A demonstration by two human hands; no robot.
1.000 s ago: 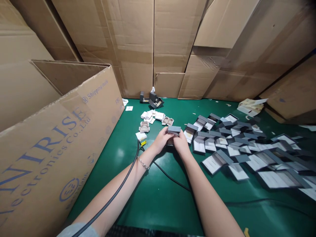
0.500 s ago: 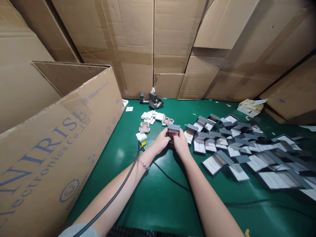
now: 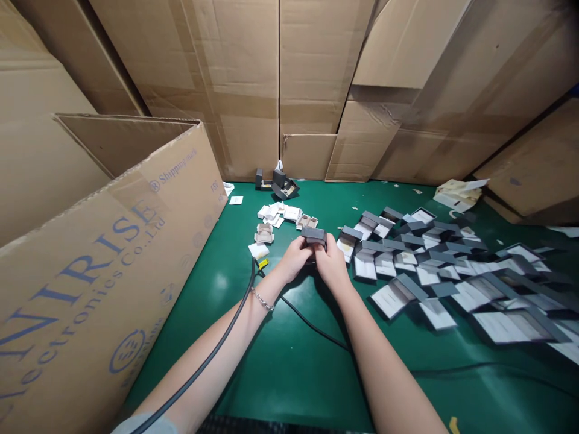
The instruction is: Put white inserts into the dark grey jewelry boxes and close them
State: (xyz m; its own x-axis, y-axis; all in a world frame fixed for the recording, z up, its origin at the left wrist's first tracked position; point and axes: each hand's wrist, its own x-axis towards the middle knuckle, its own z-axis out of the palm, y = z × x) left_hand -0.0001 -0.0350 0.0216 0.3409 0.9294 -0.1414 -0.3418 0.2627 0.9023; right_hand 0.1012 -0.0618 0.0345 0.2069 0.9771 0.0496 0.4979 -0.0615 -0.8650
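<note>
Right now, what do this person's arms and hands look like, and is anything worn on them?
The left hand and right hand are bare, with no gloves. The left wrist wears a silver chain bracelet, and a black cable lies across the left forearm. A pale grey sleeve shows at the bottom of the view. The right arm shows no jewellery.

Blue print on the cardboard carton (image 3: 113,241): "Shipping mark" near the top edge, "…IRISE Electronics Co., Ltd" lower down, above a round logo (image 3: 127,351).
</note>
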